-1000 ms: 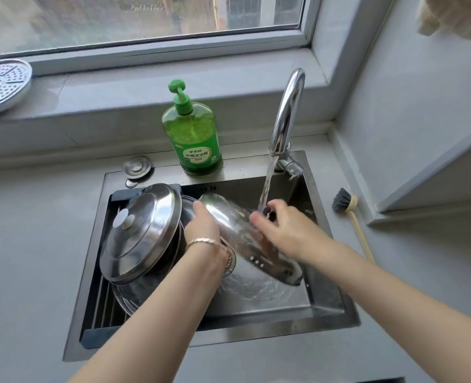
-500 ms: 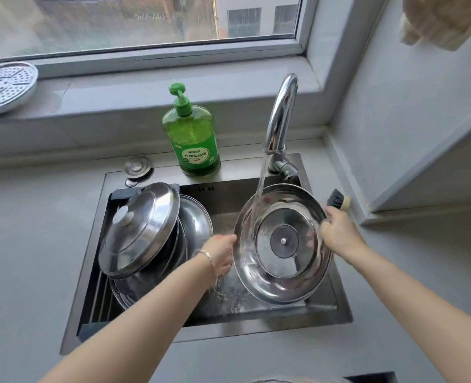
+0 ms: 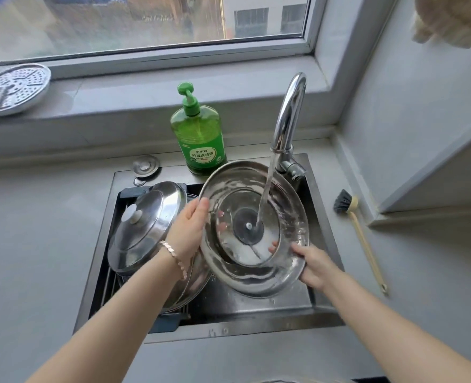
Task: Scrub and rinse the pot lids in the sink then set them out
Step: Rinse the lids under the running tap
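A steel pot lid (image 3: 281, 275) is held tilted over the sink (image 3: 259, 308), its underside facing me. Water from the faucet (image 3: 287, 117) streams onto its dark centre. My left hand (image 3: 187, 230) grips its left rim, fingers behind the lid. My right hand (image 3: 316, 268) grips its lower right rim, thumb on the inside. A second steel lid (image 3: 145, 225) with a white knob leans on more lids stacked in the left of the sink.
A green soap bottle (image 3: 198, 134) stands behind the sink. A dish brush (image 3: 360, 233) lies on the counter to the right. A perforated steamer plate (image 3: 10, 88) rests on the windowsill at the left. A sink plug (image 3: 145, 165) sits at the rim.
The lid turned from edge-on to underside up and shifted left under the stream. My left hand rose to its left rim; my right hand slid to its lower right rim.
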Motion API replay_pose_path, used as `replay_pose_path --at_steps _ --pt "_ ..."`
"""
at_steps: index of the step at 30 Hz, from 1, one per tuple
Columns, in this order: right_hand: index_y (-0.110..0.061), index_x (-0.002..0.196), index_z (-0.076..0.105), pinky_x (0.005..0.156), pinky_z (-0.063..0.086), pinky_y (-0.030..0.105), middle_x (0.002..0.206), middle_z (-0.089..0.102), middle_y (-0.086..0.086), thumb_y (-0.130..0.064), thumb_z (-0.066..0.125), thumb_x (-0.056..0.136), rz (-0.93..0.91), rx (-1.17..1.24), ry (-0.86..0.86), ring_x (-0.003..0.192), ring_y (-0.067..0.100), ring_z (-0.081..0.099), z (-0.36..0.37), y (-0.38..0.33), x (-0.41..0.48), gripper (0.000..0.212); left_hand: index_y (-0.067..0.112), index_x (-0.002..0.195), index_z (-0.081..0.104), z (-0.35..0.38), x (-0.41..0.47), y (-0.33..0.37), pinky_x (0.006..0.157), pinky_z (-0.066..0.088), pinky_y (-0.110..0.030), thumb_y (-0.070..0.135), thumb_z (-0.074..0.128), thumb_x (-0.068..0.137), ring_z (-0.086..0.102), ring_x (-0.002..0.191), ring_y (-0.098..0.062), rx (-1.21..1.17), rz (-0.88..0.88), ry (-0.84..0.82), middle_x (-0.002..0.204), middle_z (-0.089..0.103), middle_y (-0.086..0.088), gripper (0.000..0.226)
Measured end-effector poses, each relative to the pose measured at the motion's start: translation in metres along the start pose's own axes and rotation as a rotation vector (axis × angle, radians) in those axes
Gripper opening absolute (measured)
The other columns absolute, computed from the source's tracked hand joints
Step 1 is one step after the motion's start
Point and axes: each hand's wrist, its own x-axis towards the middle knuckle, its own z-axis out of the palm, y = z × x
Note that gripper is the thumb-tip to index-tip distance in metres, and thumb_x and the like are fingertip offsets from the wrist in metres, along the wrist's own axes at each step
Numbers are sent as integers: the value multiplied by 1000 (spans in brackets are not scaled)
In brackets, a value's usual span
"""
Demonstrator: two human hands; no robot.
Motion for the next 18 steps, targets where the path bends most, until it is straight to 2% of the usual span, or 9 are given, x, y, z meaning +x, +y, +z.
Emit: replay_pose_path --at_steps 2,4,6,8,11,13,15,16,18 --pt "-1 110 53 62 59 41 80 71 18 -5 33 99 -98 0 -22 70 26 71 13 -2 2 23 16 98 56 -8 2 -2 62 55 -24 28 36 100 66 71 -13 -97 3 72 92 66 -5 24" --pt "0 113 53 67 59 41 84 70 19 -4 37 98 -227 -124 -14 74 27 71 22 -15 -1 22 17 110 56 -17 10 -13 65 57 -26 30 38 100 67 74 -15 -213 -59 160 100 66 -7 24" --pt "-2 114 53 61 58 36 85 68 20 0 37 96 -372 -268 -6 70 26 70 26 -36 -10 23 15 124 52 -21 15 -26 82 55 -41 43 49 92 66 93 -24 -254 -163 164 115 64 -11 42" --pt "-6 102 56 53 56 30 81 66 16 1 39 95 -484 -414 26 62 21 68 28 -59 -23 21 14 126 52 -18 19 -44 92 48 -51 53 60 80 61 107 -31 -293 -289 129 122 61 -15 61" --pt "-16 82 60 63 52 35 79 65 14 -7 48 92 -568 -654 127 68 27 63 21 -90 -28 18 5 122 51 6 12 -46 82 53 -52 29 56 92 66 89 -34 -364 -387 102 103 66 -19 39" --pt "-12 75 59 63 49 33 79 64 15 -7 50 88 -511 -729 197 69 28 60 12 -102 -23 16 0 120 51 21 10 -43 76 54 -45 15 51 94 64 74 -30 -326 -377 121 87 65 -16 29" --pt "-9 72 55 48 49 22 69 59 11 0 46 87 -393 -732 240 59 25 57 4 -103 -21 20 0 118 53 28 12 -41 67 53 -38 8 49 94 61 66 -27 -277 -372 103 80 63 -14 25" --pt "-9 71 54 42 47 19 66 56 9 3 45 88 -341 -746 261 56 22 54 -1 -100 -19 22 1 116 53 28 13 -39 64 54 -38 5 49 94 61 66 -28 -245 -367 100 81 63 -16 23" --pt "-2 83 60 46 50 24 72 60 14 6 45 87 -238 -832 255 59 22 56 -12 -90 -13 17 4 112 54 27 15 -35 71 56 -45 3 48 92 64 78 -34 -111 -321 129 94 64 -21 20"
